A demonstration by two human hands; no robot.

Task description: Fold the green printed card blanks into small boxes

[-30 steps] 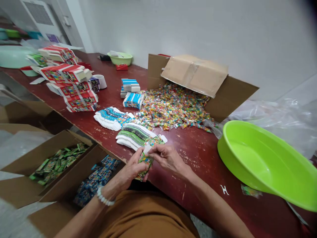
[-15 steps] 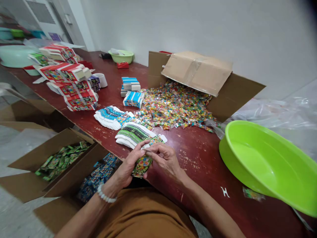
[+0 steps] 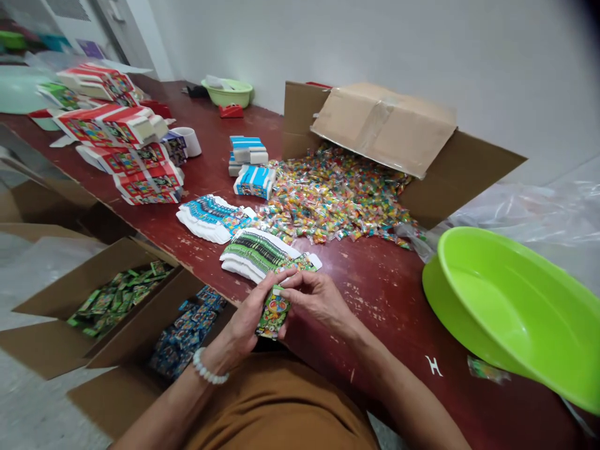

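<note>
A small green printed candy box point(image 3: 272, 314) stands upright in my left hand point(image 3: 247, 317), whose fingers wrap round its sides. My right hand point(image 3: 319, 300) pinches at the box's top end, where a white flap shows; its fingertips are closed there. Just beyond my hands lies a fanned stack of flat green cartons point(image 3: 262, 253). Behind it is a similar fan of blue cartons point(image 3: 213, 217). A wide heap of wrapped candies point(image 3: 323, 203) spreads out farther back.
A cardboard box point(image 3: 382, 128) lies on its side behind the candies. On the right stands a lime-green basin point(image 3: 506, 319). Red carton bundles point(image 3: 145, 181) are stacked at the left. Below the table edge are open boxes of green filled packs point(image 3: 122, 300) and blue ones point(image 3: 187, 331).
My right fingers have shifted at the top of the green box, and its front and white flap show more now. The view has moved slightly.
</note>
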